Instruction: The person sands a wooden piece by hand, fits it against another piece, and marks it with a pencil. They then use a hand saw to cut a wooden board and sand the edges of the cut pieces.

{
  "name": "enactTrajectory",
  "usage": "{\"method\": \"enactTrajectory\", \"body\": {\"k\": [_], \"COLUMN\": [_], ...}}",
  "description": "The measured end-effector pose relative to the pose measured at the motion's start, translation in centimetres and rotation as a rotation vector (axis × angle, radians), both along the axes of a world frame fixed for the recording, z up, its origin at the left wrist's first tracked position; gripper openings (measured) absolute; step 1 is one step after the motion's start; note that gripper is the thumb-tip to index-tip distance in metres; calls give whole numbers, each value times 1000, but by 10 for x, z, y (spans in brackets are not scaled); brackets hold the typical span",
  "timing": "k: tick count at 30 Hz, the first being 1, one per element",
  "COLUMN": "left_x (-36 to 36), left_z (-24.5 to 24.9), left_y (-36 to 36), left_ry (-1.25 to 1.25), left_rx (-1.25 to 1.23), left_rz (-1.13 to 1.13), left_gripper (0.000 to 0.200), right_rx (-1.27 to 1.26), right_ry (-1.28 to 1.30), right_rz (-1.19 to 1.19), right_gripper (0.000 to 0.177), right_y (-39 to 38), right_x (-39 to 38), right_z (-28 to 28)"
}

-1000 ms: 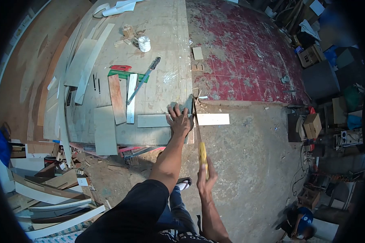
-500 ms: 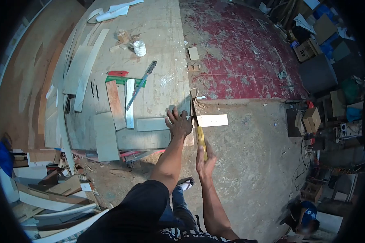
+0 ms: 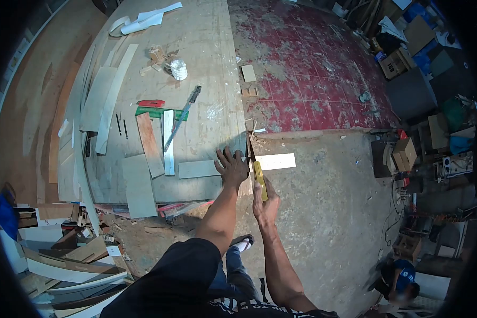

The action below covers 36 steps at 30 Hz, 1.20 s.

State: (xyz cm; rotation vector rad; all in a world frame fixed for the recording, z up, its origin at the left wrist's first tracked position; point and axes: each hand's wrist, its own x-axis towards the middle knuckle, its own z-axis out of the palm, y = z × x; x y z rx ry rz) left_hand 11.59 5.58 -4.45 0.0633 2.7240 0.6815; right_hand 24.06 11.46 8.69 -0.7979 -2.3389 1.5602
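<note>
A pale wooden board (image 3: 197,169) lies crosswise over the right edge of the workbench, its far end (image 3: 279,161) sticking out past the edge. On top of it rests my left hand (image 3: 233,168), fingers spread and pressing it down. My right hand (image 3: 266,202) is wrapped round the yellow handle of a handsaw (image 3: 259,175). The dark saw blade (image 3: 250,147) points away from me and crosses the board just right of my left hand, close along the bench edge. How deep the blade sits in the wood cannot be made out.
On the workbench (image 3: 206,58) lie a hacksaw-like tool (image 3: 182,119), a red cutter (image 3: 151,103), a green strip (image 3: 156,113), several wooden strips and a white container (image 3: 178,69). Scrap wood (image 3: 74,265) is piled at lower left. Another person (image 3: 396,281) is at lower right.
My right hand and the handsaw have moved forward, away from my body. My left hand stays on the board. The whole view has shifted slightly.
</note>
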Motion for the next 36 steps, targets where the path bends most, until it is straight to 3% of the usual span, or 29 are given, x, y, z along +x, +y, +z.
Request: {"method": "enactTrajectory", "body": {"k": [3, 12, 15, 17, 20, 23, 25, 26, 28, 31, 34, 36], "left_x": [-4, -11, -8, -4, -4, -3, -6, -3, -2, -2, -3, -4], "left_z": [6, 25, 14, 9, 6, 20, 13, 7, -4, 0, 12, 23], "left_y": [-1, 2, 0, 0, 1, 2, 2, 2, 2, 0, 3, 3], "left_ry": [-75, -174, -120, -106, -85, -82, -58, -38, -8, 20, -50, -117], "left_rx": [2, -6, 6, 3, 10, -21, -20, -23, -20, -37, 5, 9], "left_rz": [-5, 13, 6, 1, 17, 4, 21, 22, 18, 11, 37, 37], "left_gripper": [42, 43, 44, 45, 45, 45, 44, 44, 43, 41, 42, 43], "right_rx": [14, 95, -29, 219, 239, 381, 173, 51, 206, 109, 247, 172], "right_ry": [142, 8, -96, 147, 85, 191, -48, -91, 90, -11, 113, 22], "right_rz": [39, 46, 17, 85, 95, 113, 75, 31, 78, 51, 60, 47], "right_gripper": [43, 37, 36, 35, 35, 35, 35, 31, 32, 33, 33, 32], "right_y": [-3, -9, -3, 7, 1, -8, -12, -12, -1, 1, -7, -10], "right_x": [0, 85, 42, -3, 0, 61, 79, 66, 19, -28, 40, 73], "right_z": [2, 28, 20, -13, -3, 19, 43, 50, 13, -5, 8, 36]}}
